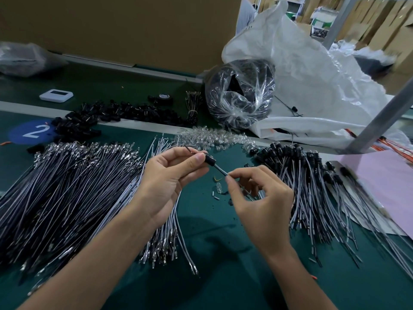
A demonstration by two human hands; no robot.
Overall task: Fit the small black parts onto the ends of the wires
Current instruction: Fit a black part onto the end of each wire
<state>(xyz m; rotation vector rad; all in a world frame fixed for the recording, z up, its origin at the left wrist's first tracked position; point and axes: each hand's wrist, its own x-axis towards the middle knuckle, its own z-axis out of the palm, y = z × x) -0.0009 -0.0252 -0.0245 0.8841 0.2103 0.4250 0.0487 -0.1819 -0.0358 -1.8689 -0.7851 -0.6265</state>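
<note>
1. Brown cardboard wall (pixel 134 25) is standing behind a dark green bench (pixel 212 253).
2. Above the middle of the bench, the left hand (pixel 169 175) is pinching a small black tube-shaped part (pixel 210 161) between its thumb and fingers.
3. A thin grey wire (pixel 220 170) is coming out of the low end of that part. The right hand (pixel 263 204) is pinching the wire with its thumb and first finger, just beside the part.
4. A big pile of bare grey wires with shiny metal tips (pixel 78 186) is lying on the left side of the bench.
5. A pile of grey wires with black parts already on (pixel 301 175) is lying on the right side.
6. A heap of loose black parts (pixel 100 115) is lying at the back left, and a heap of little clear pieces (pixel 210 137) is lying just behind the hands.
7. A clear plastic bag of black things (pixel 241 95) is sitting at the back, touching a big white sack (pixel 301 74).
</note>
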